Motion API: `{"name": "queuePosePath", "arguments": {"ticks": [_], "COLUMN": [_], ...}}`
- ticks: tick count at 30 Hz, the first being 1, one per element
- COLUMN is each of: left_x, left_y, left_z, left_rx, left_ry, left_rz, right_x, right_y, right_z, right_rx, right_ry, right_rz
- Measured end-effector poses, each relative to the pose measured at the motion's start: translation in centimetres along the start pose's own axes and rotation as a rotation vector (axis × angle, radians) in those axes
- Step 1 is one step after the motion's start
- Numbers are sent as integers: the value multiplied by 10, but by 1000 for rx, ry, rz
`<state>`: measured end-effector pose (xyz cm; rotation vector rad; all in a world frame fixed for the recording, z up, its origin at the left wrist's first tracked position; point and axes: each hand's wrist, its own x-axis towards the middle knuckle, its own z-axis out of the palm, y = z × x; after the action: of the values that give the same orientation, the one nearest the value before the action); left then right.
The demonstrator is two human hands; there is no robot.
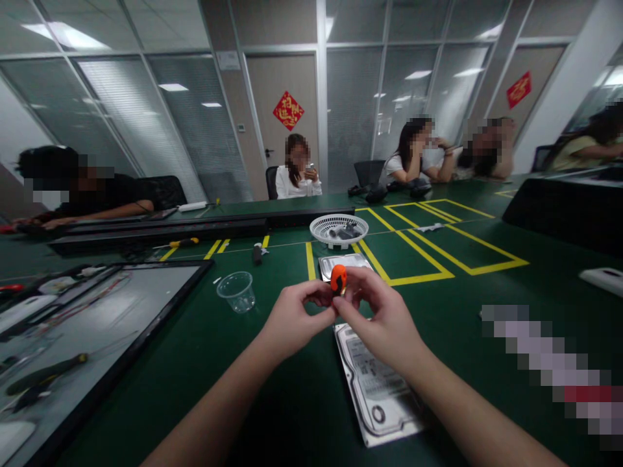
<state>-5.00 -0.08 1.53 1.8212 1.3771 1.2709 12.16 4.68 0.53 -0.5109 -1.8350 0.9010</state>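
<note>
Over the table, both my hands meet around a small screwdriver (pixel 339 279) with an orange and black handle; its shaft is hidden. My left hand (pixel 302 319) is closed, its thumb and fingers pinching near the handle's lower part. From the other side my right hand (pixel 382 314) is closed on the handle, thumb in front. Below my right hand lies a hard drive (pixel 377 399), flat with its label up and partly covered by that hand. A second hard drive (pixel 343 260) lies farther back, partly hidden behind my hands.
A clear plastic cup (pixel 236 292) stands left of my hands. Behind them is a white basket (pixel 339 228) holding dark parts. A panel (pixel 141 311) with tools and wires lies at left, a yellow-black screwdriver (pixel 182 243) beyond it. Several people sit around the table.
</note>
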Motion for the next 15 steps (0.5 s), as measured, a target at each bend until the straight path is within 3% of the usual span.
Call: {"name": "queuePosePath", "arguments": {"ticks": [9,15], "left_x": [-1,-1], "left_y": [-3,-2], "left_z": [1,0], "left_rx": [-31,1], "left_ry": [49,19], "left_rz": [-8,8], "right_x": [0,-1], "right_y": [1,0], "right_z": [0,0], "right_rx": [-5,15], "right_ry": [10,-9], "right_rz": [14,0]}}
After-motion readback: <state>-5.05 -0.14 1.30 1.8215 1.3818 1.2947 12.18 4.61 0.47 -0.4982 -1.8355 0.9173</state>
